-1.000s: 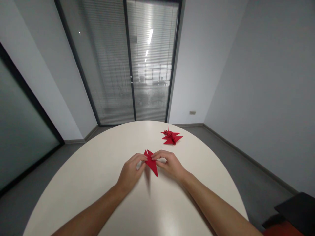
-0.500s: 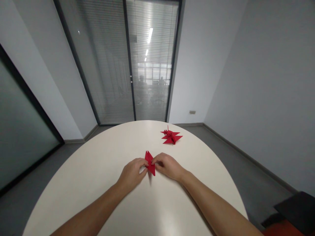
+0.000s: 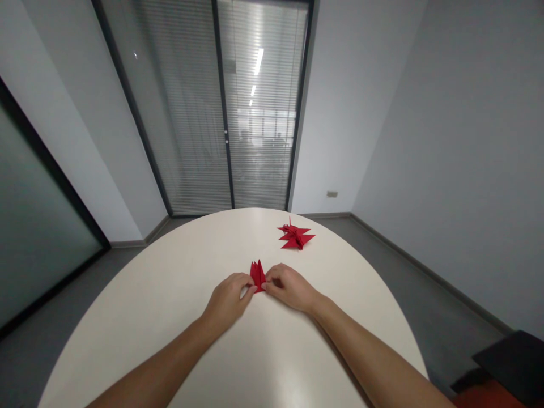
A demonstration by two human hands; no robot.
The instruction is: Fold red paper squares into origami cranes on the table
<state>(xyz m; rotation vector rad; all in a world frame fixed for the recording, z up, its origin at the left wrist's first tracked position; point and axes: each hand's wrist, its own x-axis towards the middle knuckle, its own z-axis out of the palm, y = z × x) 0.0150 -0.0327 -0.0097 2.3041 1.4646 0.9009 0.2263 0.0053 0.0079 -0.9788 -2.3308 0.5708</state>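
Note:
A small folded red paper piece (image 3: pixel 257 274) lies on the round white table (image 3: pixel 178 294) between both hands. My left hand (image 3: pixel 226 300) pinches its lower left edge with thumb and fingers curled. My right hand (image 3: pixel 290 288) pinches its lower right edge, fingers closed too. Only the upper, pointed part of the paper shows; the rest is hidden by my fingertips. Farther back sit finished red origami figures (image 3: pixel 296 236), untouched.
The table's far edge curves just behind the origami figures. Glass doors with blinds (image 3: pixel 225 107) stand beyond it. A dark chair or seat (image 3: pixel 510 362) is at the lower right, off the table.
The lower tip of the red paper has been folded up, so the piece now looks shorter. Both hands have drawn slightly closer together over it.

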